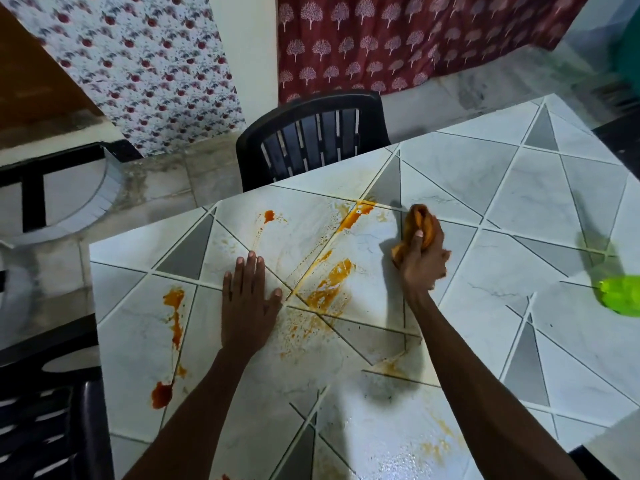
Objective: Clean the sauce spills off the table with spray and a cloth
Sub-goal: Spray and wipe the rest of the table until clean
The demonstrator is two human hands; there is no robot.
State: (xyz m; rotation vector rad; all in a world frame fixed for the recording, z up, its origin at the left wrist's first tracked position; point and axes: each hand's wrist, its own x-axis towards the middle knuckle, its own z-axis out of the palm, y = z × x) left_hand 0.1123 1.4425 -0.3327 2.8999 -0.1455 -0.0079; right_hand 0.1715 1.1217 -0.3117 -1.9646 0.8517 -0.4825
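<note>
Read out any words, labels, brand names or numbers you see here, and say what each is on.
No text can be read.
The green spray bottle at the right edge of the table is blurred; no label is legible.
The red curtain and white curtain carry only tree and flower prints.
The cloth shows no writing.

A home dining corner: tiled table, plastic chair, curtains.

My left hand lies palm down, fingers straight and slightly spread, arm reaching forward. My right hand is further out, fingers and thumb curled tight round a bunched orange cloth.
</note>
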